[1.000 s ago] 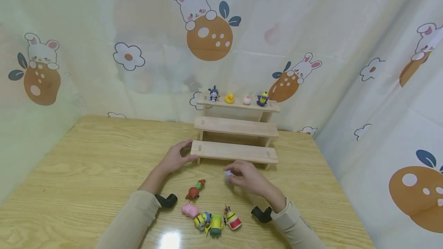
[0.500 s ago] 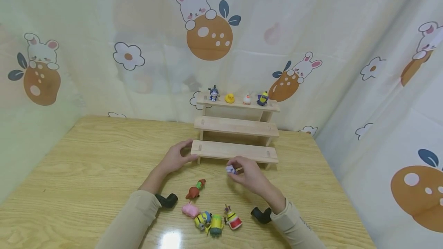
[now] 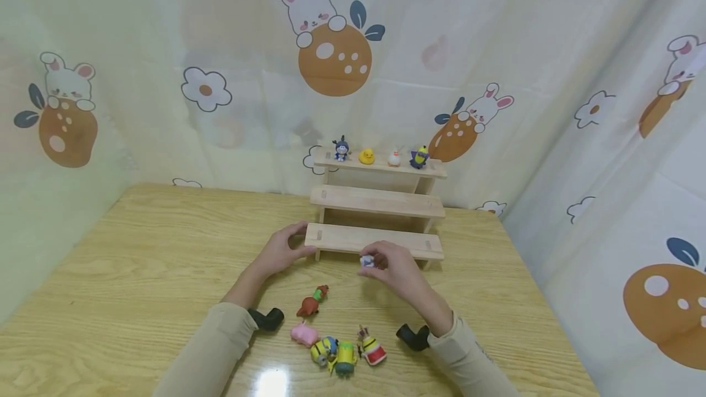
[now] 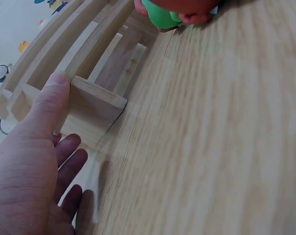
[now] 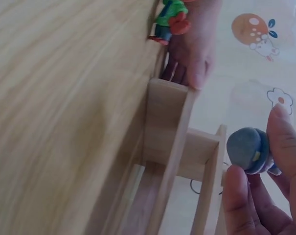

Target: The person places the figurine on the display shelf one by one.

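Note:
My right hand (image 3: 394, 265) pinches a small white and blue-grey toy figure (image 3: 366, 261) between thumb and fingers, in front of the lowest step. In the right wrist view the figure (image 5: 245, 149) shows a rounded blue-grey end; the fingers cover part of it. A three-step wooden display stand (image 3: 375, 239) stands at the back of the table. At its left end my left hand (image 3: 278, 253) holds the lowest step, thumb at the front corner and a finger at the rear one. In the left wrist view its other fingers (image 4: 72, 164) hang loosely beside the stand's end.
On the top step stand a dark-blue figure (image 3: 341, 149), a yellow duck (image 3: 366, 156), a white bird (image 3: 394, 158) and a purple-and-yellow figure (image 3: 419, 157). Before me lie a red-and-green figure (image 3: 312, 302), a pink one (image 3: 304, 334) and several yellow figures (image 3: 345, 358).
My right hand has lifted the small figure and moved it forward, closer to the front of the lowest step. The left hand has kept its place at the stand.

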Tool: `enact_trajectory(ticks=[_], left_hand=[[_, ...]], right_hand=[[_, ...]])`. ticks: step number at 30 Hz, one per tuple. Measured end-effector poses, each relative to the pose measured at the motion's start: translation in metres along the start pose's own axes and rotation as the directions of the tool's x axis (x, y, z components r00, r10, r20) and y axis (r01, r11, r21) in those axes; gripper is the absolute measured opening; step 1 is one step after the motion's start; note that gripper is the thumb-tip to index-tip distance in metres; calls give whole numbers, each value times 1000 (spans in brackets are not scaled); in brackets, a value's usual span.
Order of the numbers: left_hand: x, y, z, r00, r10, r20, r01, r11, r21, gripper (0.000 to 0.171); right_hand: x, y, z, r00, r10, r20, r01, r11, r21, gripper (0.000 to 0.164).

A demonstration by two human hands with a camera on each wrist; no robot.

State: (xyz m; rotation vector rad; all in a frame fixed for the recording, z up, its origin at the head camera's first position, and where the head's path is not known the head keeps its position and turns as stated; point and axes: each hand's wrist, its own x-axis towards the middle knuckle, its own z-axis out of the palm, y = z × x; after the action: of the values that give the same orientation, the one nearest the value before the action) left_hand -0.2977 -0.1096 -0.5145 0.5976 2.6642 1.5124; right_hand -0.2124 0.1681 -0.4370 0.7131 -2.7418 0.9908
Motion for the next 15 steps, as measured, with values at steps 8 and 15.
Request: enact_trajectory(ticks=[8,15], left_hand=[[0,0,1,1000,1,10,-1,1000,-2,83],[-1,-1,0,1000,7,4,-7,1000,-6,84]], right_hand=[[4,-4,-1,999,-10,-44,14,997,82,25],[11,3,2,979,200,-47,-182,949,256,20]])
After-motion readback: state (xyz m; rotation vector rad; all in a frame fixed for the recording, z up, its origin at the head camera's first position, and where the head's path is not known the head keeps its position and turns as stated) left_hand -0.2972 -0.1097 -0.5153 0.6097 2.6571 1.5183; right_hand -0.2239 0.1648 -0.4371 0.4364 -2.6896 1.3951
